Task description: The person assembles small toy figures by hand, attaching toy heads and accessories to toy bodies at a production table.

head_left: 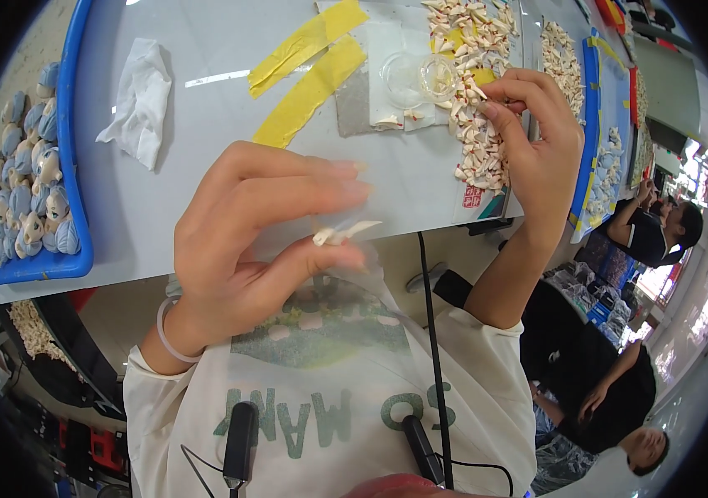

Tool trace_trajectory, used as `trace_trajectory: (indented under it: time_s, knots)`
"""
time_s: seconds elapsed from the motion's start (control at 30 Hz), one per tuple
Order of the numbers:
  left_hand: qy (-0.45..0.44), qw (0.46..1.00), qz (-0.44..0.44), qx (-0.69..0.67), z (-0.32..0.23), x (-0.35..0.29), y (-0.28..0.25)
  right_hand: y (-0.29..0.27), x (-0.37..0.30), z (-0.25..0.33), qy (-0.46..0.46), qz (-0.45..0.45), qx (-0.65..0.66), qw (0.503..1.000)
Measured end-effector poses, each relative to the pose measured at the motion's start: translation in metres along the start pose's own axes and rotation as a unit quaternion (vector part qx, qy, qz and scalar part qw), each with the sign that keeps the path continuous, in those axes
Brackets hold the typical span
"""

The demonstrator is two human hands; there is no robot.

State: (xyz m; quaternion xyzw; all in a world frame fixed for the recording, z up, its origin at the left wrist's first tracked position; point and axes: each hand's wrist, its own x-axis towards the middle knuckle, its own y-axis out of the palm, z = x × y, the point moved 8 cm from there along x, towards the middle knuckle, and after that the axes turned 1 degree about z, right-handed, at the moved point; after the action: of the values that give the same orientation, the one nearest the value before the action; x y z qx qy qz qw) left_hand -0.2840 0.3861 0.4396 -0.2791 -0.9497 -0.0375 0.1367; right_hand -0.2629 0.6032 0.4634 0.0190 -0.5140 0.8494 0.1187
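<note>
My left hand (246, 224) is raised before my chest, its fingers curved and partly blurred. A small cream pointed piece (341, 233) rests on its thumb, below the index finger. Over the pile of small cream pointed pieces (480, 153) on the table, my right hand (541, 120) is closed in a pinch. A similar small piece (477, 90) shows at its thumb and fingertip. Left of the pile lies a round clear dish (437, 79) on a white sheet (387, 66), with a few pieces near its lower edge.
At the left stands a blue tray (80, 249) of small blue-and-cream doll heads (26, 199). A crumpled white tissue (142, 100) and yellow tape strips (308, 91) lie on the table. To the right are more cream pieces (561, 58) and another blue tray (588, 141). Other people sit at the right.
</note>
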Motion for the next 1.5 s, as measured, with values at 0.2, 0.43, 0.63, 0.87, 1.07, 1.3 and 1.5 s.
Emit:
trace_trajectory:
  time_s: [0.2,0.43,0.63,0.87,1.07,1.3,1.5]
  knots:
    - [-0.01,1.0,0.001,-0.013,0.002,0.0,0.0,-0.004,0.004,-0.004,-0.025,-0.02,0.025,0.999]
    - [-0.013,0.999,0.002,-0.038,0.003,0.0,-0.001,-0.02,0.0,-0.015,-0.022,-0.085,0.11,0.99]
    - [-0.008,0.998,0.007,-0.07,0.005,-0.001,-0.002,-0.025,-0.017,-0.022,0.025,-0.083,0.27,0.959]
    - [-0.009,0.996,0.02,-0.086,0.003,-0.001,-0.002,-0.04,-0.05,-0.032,0.075,-0.154,0.293,0.941]
    - [-0.014,0.996,0.054,-0.07,0.005,-0.005,-0.001,-0.032,-0.072,-0.032,0.06,-0.169,0.439,0.88]
    - [-0.025,0.995,0.059,-0.074,0.006,-0.005,-0.001,-0.009,-0.075,-0.021,0.046,-0.122,0.569,0.812]
    - [-0.037,0.993,0.055,-0.1,0.008,-0.005,-0.001,-0.003,-0.065,-0.019,0.03,-0.073,0.446,0.892]
